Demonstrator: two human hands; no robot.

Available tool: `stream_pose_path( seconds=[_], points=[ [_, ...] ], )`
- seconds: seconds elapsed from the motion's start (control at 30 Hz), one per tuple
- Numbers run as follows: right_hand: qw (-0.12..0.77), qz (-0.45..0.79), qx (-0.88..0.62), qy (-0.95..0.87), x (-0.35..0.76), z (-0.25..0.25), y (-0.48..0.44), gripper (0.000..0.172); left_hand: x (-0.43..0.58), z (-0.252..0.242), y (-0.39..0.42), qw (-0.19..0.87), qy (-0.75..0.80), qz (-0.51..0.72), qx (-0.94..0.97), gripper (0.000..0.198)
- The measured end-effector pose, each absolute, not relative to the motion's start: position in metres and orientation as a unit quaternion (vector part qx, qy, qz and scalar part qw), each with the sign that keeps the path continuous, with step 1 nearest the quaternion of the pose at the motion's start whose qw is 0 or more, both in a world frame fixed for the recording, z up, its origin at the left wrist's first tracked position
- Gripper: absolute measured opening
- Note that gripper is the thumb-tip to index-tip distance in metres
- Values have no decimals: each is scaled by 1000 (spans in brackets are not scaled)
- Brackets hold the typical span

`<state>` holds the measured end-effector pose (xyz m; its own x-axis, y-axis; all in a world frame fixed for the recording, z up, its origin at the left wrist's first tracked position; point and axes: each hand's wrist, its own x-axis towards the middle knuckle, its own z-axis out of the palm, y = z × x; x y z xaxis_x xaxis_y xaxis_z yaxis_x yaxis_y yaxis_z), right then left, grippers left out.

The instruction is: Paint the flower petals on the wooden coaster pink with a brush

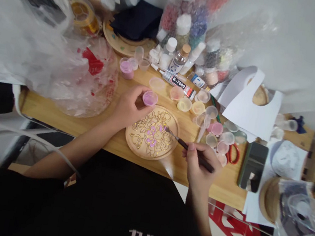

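A round wooden plaque (155,152) with a gold-outlined flower design lies at the table's front edge, some petals filled in pink-purple. My left hand (132,107) is closed around a small plastic cup (150,98) of pinkish-purple material, just over the plaque's upper left rim. Between the fingers of my right hand (202,166) is the dark handle of a small spatula (183,143). Its narrow metal tip rests on or just above a petal right of the purple ones; contact is hard to tell.
Several small cups of coloured material (198,108) cluster right of the plaque, by orange-handled scissors (233,153) and a phone (253,166). Behind lie a B-7000 glue tube (178,83) and bottles (179,58). A large clear plastic bag (70,75) covers the left.
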<state>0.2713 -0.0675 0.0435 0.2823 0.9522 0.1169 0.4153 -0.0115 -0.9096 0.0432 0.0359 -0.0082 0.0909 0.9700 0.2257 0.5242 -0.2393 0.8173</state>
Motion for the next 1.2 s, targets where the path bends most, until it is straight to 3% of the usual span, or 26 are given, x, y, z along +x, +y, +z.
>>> stream_pose_path(
  seconds=[0.37,1.2],
  points=[
    [466,287,-656,-520,273,43,-70,29,43,-6,36,296,538,405,678,28],
    [463,268,-649,-541,271,51,-65,21,44,-4,37,311,542,405,668,25]
  ],
)
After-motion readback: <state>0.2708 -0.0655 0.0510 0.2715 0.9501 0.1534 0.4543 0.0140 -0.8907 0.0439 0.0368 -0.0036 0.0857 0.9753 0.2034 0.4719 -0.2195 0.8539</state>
